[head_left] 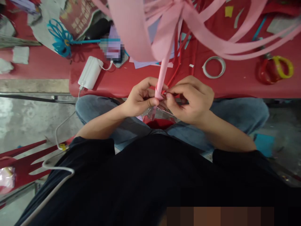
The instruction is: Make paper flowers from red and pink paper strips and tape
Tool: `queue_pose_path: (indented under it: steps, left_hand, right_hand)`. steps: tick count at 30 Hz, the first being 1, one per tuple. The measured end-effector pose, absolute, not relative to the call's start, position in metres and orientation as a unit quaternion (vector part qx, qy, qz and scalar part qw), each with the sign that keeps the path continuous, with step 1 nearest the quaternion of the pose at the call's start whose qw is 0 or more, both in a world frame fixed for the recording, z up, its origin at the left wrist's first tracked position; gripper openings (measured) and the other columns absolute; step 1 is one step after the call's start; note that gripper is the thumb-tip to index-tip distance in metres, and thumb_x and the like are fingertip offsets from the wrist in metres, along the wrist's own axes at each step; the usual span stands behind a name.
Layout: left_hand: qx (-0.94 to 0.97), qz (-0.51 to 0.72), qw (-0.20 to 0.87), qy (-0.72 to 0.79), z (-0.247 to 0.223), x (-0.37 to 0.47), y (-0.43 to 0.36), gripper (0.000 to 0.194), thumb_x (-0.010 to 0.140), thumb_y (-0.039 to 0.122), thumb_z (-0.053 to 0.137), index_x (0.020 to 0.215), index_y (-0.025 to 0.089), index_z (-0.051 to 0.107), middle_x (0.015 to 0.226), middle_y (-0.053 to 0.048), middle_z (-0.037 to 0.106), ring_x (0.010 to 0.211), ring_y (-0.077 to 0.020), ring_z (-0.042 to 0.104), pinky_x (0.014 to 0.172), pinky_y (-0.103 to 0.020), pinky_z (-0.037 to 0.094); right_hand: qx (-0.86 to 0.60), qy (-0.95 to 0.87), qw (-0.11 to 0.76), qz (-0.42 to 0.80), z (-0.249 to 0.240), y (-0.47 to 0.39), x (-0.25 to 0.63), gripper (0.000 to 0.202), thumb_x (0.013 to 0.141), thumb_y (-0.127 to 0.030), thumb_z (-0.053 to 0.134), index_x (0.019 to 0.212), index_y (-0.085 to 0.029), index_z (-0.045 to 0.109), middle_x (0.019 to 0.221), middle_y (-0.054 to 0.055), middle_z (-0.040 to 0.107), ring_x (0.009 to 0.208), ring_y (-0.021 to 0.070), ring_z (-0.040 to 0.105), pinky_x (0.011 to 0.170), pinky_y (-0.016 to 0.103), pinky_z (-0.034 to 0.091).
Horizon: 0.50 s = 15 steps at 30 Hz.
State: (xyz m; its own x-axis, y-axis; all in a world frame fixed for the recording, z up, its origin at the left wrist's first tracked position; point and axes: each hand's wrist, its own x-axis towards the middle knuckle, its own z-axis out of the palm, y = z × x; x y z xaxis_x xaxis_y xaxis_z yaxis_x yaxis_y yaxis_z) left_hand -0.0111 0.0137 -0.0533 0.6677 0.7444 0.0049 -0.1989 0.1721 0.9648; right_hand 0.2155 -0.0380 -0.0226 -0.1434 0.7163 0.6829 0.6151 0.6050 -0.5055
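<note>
Your left hand (143,95) is closed in a pinch, thumb and fingers on the lower part of the pink stem (162,73), which stands in front of you at the near edge of the red table (235,86). Wide pink loops (131,31) spread from the stem's top. Your right hand (192,99) has its thumb and forefinger nearly together on a thin red ribbon (179,59) beside the stem. Between your knees, below your hands, clear plastic (174,116) lies over something red (162,123); you cannot tell whether that is a container or what it holds. On the red chair (37,152) at your left sits a clear packet (7,177) with pale contents, too blurred to name. A tape roll (204,67) lies beyond your right hand, with yellow-and-red-handled scissors (277,64) further right.
</note>
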Motion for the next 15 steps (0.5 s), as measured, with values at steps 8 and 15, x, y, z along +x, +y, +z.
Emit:
queue_pose_path:
  steps: [8,15]
  left_hand:
    - [0.551,0.313,0.729,0.258,-0.0588,-0.013,0.0149,0.07,0.084,0.063,0.098,0.135,0.027,0.067,0.105,-0.002,0.085,0.102,-0.0249,0.09,0.085,-0.033,0.077]
    - [0.565,0.314,0.717,0.262,-0.0565,-0.0122,0.0145,0.068,0.085,0.063,0.097,0.134,0.027,0.068,0.105,-0.001,0.083,0.097,-0.0221,0.089,0.08,-0.029,0.074]
  right_hand:
    - [-0.413,-0.753,0.49,0.149,-0.024,-0.0348,0.2094,0.007,0.1,-0.03,0.072,0.094,-0.028,0.075,0.092,0.001,0.078,0.063,0.0143,0.064,0.061,0.033,0.057]
    - [-0.413,-0.732,0.5,0.21,-0.0211,-0.0364,0.2074,0.01,0.099,-0.034,0.073,0.091,-0.028,0.075,0.086,-0.001,0.077,0.061,0.0138,0.059,0.056,0.032,0.05]
